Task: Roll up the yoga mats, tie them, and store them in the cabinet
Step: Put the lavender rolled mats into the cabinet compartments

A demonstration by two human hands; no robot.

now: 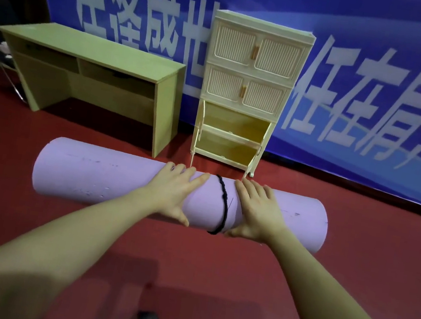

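Observation:
A lilac yoga mat [86,176] lies rolled up across the red floor in front of me. A black braided cord [223,205] is looped around the roll a little right of its middle. My left hand [174,192] lies over the roll just left of the cord, fingers spread over the top, thumb at the near side. My right hand [257,211] rests the same way just right of the cord. Behind the roll stands a cream cabinet [257,57]; its two bottom compartments stand open with doors swung outward, and the upper doors are closed.
A light wooden desk [95,46] stands left of the cabinet, close to the roll's far left end. A blue banner with white characters [380,75] covers the wall behind. A metal chair frame [2,65] shows at the far left. Red floor spreads toward me.

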